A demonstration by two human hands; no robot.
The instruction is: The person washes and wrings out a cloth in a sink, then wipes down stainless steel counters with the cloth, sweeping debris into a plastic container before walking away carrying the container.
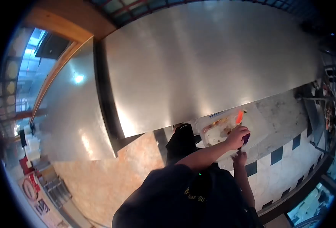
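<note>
My left hand (236, 138) is closed round a dark purple object (246, 138), perhaps a vegetable; its exact kind is unclear. Just below it, my right hand (240, 159) is closed, with a thin dark piece (239, 151) showing between the two hands. That piece could be a small blade, but it is too small to name. Beyond my hands lies a pale, shallow tray or board (213, 138) with small brownish and greenish food bits on it. A bright orange piece (239, 117) lies close to its far edge.
A broad steel surface (209, 57) fills the upper view, its edge close above my work area. Grey worktop (280, 114) extends right, with black-and-white tiles (276, 155) along it. A second steel panel (76, 114) stands left; cluttered shelving (329, 102) is far right.
</note>
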